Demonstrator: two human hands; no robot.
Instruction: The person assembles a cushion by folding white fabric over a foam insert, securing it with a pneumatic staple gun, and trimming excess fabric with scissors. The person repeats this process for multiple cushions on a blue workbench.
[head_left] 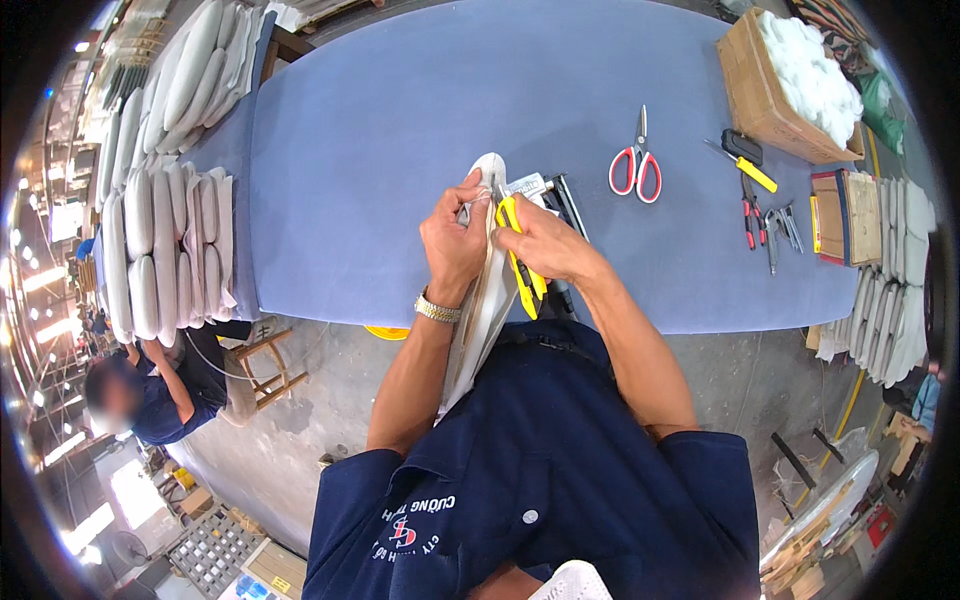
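Note:
A long light-grey fabric-covered panel (484,300) stands on edge in front of my body, its rounded end up over the table. My left hand (456,232) is closed on the panel near that end, thumb pressed against the fabric. My right hand (550,245) is wrapped round a yellow-and-black hand tool (522,272), whose tip meets the panel's edge beside my left fingers. Whether it is pliers or a cutter I cannot tell. Partly hidden behind my right hand, a silver-and-black staple gun (568,205) lies on the table.
The blue-covered table (370,130) bears red-and-white scissors (636,165), a yellow-handled knife (755,173), red-handled pliers (750,212) and a carton of white stuffing (765,100). Grey pads (145,240) are stacked at left, more pads (895,290) at right. A co-worker (175,395) sits at lower left.

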